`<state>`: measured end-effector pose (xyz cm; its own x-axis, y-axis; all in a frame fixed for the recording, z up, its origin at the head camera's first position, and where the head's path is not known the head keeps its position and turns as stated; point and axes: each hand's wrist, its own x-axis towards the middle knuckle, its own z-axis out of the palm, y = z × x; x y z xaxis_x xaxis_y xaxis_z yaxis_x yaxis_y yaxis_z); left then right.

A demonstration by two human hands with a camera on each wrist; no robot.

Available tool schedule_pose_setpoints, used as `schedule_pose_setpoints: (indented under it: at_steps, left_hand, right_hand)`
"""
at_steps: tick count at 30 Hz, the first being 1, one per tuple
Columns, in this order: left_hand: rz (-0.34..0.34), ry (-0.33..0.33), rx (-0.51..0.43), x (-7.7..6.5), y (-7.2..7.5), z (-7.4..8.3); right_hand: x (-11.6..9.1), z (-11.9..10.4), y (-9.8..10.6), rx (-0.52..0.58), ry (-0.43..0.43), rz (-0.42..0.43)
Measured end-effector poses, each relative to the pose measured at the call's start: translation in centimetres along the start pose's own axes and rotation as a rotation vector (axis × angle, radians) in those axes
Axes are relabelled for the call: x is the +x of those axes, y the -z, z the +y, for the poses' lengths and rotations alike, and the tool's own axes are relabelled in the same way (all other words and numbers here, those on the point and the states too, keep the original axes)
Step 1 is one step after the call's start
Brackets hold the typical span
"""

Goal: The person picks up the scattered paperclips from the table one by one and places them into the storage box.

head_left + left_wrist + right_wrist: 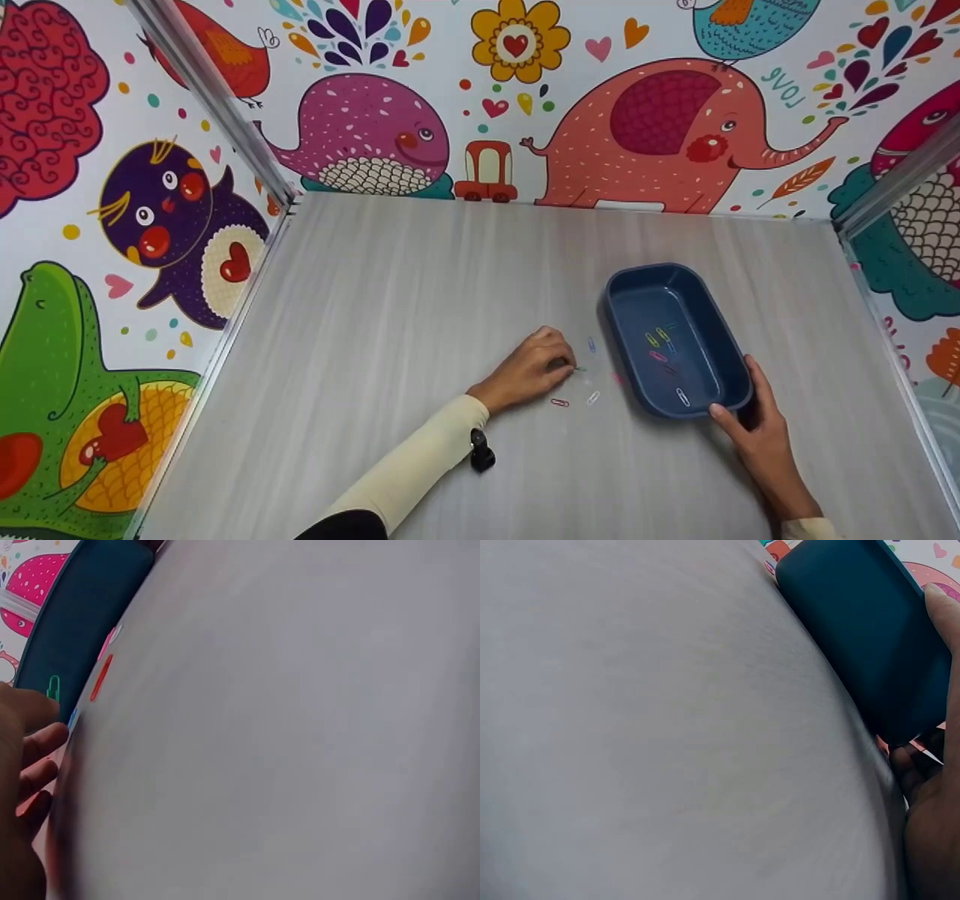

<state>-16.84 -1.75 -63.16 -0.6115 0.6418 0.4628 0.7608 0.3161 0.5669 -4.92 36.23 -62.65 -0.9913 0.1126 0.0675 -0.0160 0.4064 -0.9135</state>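
Observation:
My left hand (529, 369) pinches a green paper clip (53, 687) between thumb and finger, low over the table. Around it lie a blue paper clip (592, 345), a white paper clip (593, 398), a red paper clip (559, 403) and a pink paper clip (617, 379). To their right stands a dark blue rectangular tub (624, 352), with several coloured paper clips on its floor, among them a yellow paper clip (652, 340). My right hand (761, 427) grips the tub's near right corner, thumb at the rim and fingers along the outer side.
The pale wood-grain table (390, 300) extends to the left of the hands and behind the tub. Printed cartoon panels (375, 135) wall it at the back and both sides, with metal strips at the corners. A small black device (481, 451) sits at my left wrist.

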Motion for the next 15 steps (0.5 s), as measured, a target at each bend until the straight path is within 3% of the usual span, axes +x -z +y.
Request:
schedule_pose_setpoints:
  at_steps: [15]
  left_hand:
    - [-0.045,0.068,-0.002,1.1,0.8,1.1]
  right_hand:
    - [0.0,0.0,0.0,-0.015,0.011,0.007]
